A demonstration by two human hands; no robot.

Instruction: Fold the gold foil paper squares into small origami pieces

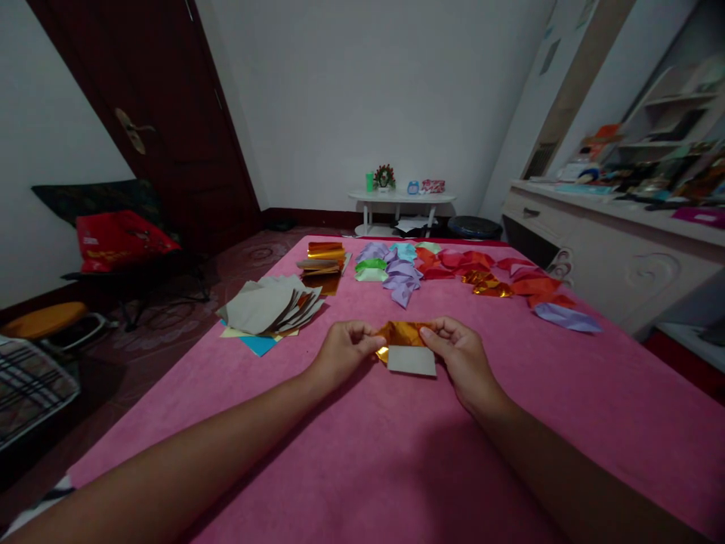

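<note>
Between my two hands is a partly folded sheet of gold foil paper [405, 333], shiny on its upper part, with a pale grey-white flap turned toward me. My left hand [347, 349] pinches its left edge between thumb and fingers. At the upper right corner, my right hand [458, 353] grips it the same way, thumb on top. The paper is held just over the pink cloth of the table [340, 468]; whether it touches the cloth I cannot tell.
A fanned stack of pale paper [266, 304] lies left, with blue paper [259, 344] under it. Behind it is a pile of folded gold paper [324, 264]. Folded purple pieces [402, 273], red pieces [461, 261] and gold pieces [488, 285] spread across the far side.
</note>
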